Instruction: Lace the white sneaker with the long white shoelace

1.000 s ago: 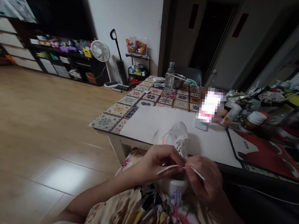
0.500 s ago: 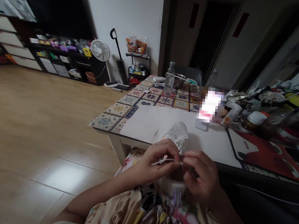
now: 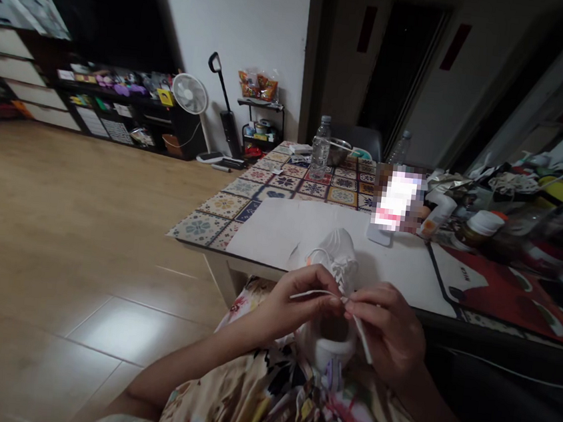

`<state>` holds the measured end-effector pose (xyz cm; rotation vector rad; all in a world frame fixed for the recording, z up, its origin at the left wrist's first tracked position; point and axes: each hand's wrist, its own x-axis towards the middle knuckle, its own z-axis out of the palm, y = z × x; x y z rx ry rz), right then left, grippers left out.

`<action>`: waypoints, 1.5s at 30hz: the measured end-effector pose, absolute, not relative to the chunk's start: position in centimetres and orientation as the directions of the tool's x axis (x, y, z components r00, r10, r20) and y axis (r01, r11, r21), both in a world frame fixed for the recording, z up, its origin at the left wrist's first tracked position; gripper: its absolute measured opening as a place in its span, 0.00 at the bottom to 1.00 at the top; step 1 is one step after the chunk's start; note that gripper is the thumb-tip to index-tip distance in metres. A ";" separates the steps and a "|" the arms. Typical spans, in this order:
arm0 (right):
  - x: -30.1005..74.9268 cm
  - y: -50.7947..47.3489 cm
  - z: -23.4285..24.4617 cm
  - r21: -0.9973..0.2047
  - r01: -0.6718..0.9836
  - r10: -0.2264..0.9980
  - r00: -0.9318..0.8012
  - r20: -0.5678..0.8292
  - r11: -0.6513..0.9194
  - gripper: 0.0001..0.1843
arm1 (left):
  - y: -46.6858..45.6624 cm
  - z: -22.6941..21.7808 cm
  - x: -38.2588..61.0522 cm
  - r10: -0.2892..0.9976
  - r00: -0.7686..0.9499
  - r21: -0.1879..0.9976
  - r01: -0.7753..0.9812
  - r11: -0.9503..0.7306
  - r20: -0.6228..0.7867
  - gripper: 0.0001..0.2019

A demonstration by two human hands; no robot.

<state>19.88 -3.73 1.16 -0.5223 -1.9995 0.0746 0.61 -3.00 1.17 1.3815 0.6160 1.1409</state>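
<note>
A white lace-up shoe [image 3: 331, 352] rests against the table edge and my lap, its toe away from me and its heel towards me. Above its opening, my left hand [image 3: 305, 301] pinches a white shoelace [image 3: 362, 340] between thumb and fingertips. My right hand [image 3: 387, 329] grips the same lace just to the right, the two sets of fingertips nearly touching. One stretch of lace arches over the left fingers, and another hangs below the right fingers. The exact crossing of the lace between the fingertips is too small to make out.
White paper [image 3: 280, 227] covers part of the patterned tabletop [image 3: 199, 226]. A lit, blurred phone [image 3: 396, 199] stands beyond the shoe. A clear bottle [image 3: 321, 149] is at the back; a white-capped jar [image 3: 484, 225] and clutter crowd the right side. A red mat [image 3: 500, 281] lies nearer.
My right hand has shifted slightly, its fingers now closed on the lace. A length of lace now shows hanging below it. The shoe has stayed in place.
</note>
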 end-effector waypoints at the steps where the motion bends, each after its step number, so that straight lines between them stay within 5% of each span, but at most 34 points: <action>1: 19.8 -3.6 1.2 -0.347 0.288 0.431 -0.322 0.843 0.893 0.11 | -2.7 0.9 0.7 0.891 0.369 0.945 -0.284 -0.164 0.265 0.13; 4: 19.7 -2.7 1.0 -0.549 0.079 0.555 -0.119 0.823 0.832 0.04 | -1.4 0.5 0.8 0.917 0.256 0.879 -0.447 -0.167 0.305 0.15; 7: 20.3 -1.3 0.8 -0.668 -0.154 0.673 -0.022 0.739 0.728 0.12 | -0.1 0.7 0.2 0.943 0.156 0.733 -0.670 -0.118 0.294 0.15; 11: 22.9 0.3 0.6 -0.752 -0.376 0.772 -0.132 0.622 0.541 0.13 | 1.2 1.2 -1.9 0.953 0.164 0.574 -0.819 -0.012 0.254 0.09; 14: 25.5 1.2 0.0 -0.724 -0.460 0.716 -0.234 0.657 0.514 0.17 | 1.9 0.9 -3.7 0.939 0.212 0.626 -0.780 -0.003 0.270 0.09; 18: 27.4 1.9 -0.6 -0.760 -0.340 0.551 -0.534 0.641 0.554 0.25 | 2.2 0.0 -4.8 0.886 0.387 0.811 -0.585 0.022 0.255 0.14; 22: 26.3 1.6 0.3 -0.816 -0.016 0.601 -0.668 0.438 0.577 0.24 | 1.6 0.2 -4.5 0.843 0.522 0.986 -0.158 -0.054 0.130 0.17; 26: 24.7 1.1 1.0 -0.747 0.336 0.727 -0.628 0.275 0.573 0.21 | 0.9 1.3 -4.0 0.856 0.517 0.924 0.316 -0.217 0.025 0.15; 30: 24.6 0.9 0.9 -0.741 0.432 0.769 -0.614 0.177 0.515 0.16 | 0.9 1.5 -4.2 0.810 0.585 0.850 0.446 -0.281 -0.040 0.12; 34: 25.5 1.3 1.0 -0.756 0.326 0.691 -0.687 0.223 0.568 0.14 | 1.7 0.9 -5.0 0.764 0.644 0.920 0.320 -0.226 -0.037 0.12; 39: 25.4 1.6 0.3 -0.890 -0.035 0.640 -0.683 0.353 0.454 0.10 | 2.2 0.8 -5.1 0.678 0.683 0.942 -0.046 -0.332 0.272 0.14; 45: 21.3 0.7 -1.5 -0.872 -0.421 0.725 -0.515 0.457 0.251 0.08 | 1.2 -0.9 -1.1 0.786 0.518 0.868 -0.495 -0.046 0.338 0.15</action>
